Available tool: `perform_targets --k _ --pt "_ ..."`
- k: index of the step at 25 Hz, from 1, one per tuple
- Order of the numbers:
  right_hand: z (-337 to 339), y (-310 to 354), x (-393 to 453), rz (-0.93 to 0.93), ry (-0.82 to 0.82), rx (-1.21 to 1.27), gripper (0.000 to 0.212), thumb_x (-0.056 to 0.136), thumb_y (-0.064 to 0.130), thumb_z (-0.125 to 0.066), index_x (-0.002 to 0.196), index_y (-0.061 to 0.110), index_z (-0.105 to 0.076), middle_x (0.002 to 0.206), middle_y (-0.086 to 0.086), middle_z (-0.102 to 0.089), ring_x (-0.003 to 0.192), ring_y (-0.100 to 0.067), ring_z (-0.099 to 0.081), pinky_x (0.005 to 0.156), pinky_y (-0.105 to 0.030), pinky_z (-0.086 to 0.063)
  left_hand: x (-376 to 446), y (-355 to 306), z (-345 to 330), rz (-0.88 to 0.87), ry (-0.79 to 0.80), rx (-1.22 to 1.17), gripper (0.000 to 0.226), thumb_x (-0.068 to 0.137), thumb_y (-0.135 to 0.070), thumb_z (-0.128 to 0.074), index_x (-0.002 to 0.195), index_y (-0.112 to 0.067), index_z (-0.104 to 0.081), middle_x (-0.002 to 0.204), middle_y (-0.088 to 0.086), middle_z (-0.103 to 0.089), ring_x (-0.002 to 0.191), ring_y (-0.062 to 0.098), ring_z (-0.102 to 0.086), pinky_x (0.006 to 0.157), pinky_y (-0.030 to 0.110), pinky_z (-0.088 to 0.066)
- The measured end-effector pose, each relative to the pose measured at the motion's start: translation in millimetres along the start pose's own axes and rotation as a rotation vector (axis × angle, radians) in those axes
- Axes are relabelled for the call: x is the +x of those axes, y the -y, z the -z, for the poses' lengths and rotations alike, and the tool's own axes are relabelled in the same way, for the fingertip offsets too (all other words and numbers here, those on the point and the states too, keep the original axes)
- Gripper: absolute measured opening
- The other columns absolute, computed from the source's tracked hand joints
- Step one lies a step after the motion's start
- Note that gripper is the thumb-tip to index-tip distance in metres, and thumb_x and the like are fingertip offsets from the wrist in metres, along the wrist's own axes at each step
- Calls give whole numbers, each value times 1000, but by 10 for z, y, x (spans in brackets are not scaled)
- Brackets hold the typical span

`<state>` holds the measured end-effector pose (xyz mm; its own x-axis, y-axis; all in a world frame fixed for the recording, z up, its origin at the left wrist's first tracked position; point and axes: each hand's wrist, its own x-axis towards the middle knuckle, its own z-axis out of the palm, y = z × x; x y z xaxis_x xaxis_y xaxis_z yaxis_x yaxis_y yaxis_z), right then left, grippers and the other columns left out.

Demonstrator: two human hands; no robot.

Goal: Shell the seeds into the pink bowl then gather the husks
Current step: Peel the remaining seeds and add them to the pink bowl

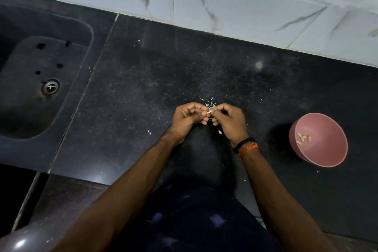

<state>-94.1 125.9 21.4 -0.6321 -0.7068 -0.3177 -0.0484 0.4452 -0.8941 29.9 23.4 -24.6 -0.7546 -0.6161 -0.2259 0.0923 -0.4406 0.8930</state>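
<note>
Two hands meet at the centre of the frame above the dark counter (225, 63), working one pale seed (210, 111) between them; the step in hand, by judgement, is shelling, with gathering not yet begun. Left hand (187, 117): knuckles up, fingers curled inward, thumb and fingertips pinching the seed from the left. Right hand (230, 119): same curled pose, fingertips closed on the seed from the right, wrist carrying a black band and an orange thread (246, 146). Both forearms run up from the lower edge and converge, the seed held just clear of the surface. Husks (208, 101): a small loose heap just above the fingertips, with stray flecks scattered round about and one pale piece (220, 131) below the right hand. Pink bowl (319, 139): right of centre, well apart from the hands, a few shelled kernels (303, 138) lying inside against its left wall. Next move, as judged: split the husk, carry the kernel rightward to the bowl and drop the husk on the heap. Sink (41, 80): left side of the frame, not in use.
</note>
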Motion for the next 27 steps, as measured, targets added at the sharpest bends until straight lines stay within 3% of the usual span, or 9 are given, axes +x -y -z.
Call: perform_targets --k 7,11,14,16,18,22,27 --pt "91 -6 33 21 -130 13 21 92 7 -64 79 22 -69 74 6 -70 69 -11 -69 65 -30 -56 19 20 23 -38 -56 14 13 90 12 -62 100 6 -67 83 12 -74 69 18 -67 67 28 -58" --pt "137 -75 55 112 -100 -335 14 88 31 -65 83 21 -74 83 3 -70 74 -17 -70 75 -39 -59 23 35 20 -58 -60 17 17 87 10 -67 100 0 -73 88 13 -75 73 20 -68 75 31 -59" --pt "135 -46 47 188 -123 -526 12 88 30 -74 81 21 -75 81 3 -67 72 -13 -63 74 -34 -54 22 40 18 -66 -78 9 19 85 10 -69 100 -1 -74 88 12 -76 72 19 -69 77 29 -59" --pt "136 -14 43 198 -108 -488 4 84 20 -78 83 22 -75 84 5 -67 73 -9 -63 75 -30 -55 23 47 13 -71 -89 2 19 84 9 -70 100 -2 -75 88 13 -75 72 19 -68 77 30 -59" --pt "134 -6 35 216 -69 -449 15 82 9 -76 88 22 -77 89 7 -69 78 -7 -66 79 -30 -57 22 45 9 -75 -101 -1 18 84 9 -70 99 -1 -74 86 14 -75 70 19 -67 76 31 -59" --pt "85 11 17 179 -4 -418 5 87 23 -75 91 23 -79 88 9 -70 80 -7 -67 80 -35 -58 10 34 -3 -97 -99 12 16 85 12 -68 99 4 -72 86 12 -75 70 18 -67 76 31 -58" --pt "9 -13 10 156 7 -355 8 85 32 -70 86 27 -77 86 8 -70 78 -13 -70 73 -47 -61 -6 32 -20 -120 -86 48 16 86 13 -66 96 1 -69 83 5 -75 69 15 -67 75 30 -58"
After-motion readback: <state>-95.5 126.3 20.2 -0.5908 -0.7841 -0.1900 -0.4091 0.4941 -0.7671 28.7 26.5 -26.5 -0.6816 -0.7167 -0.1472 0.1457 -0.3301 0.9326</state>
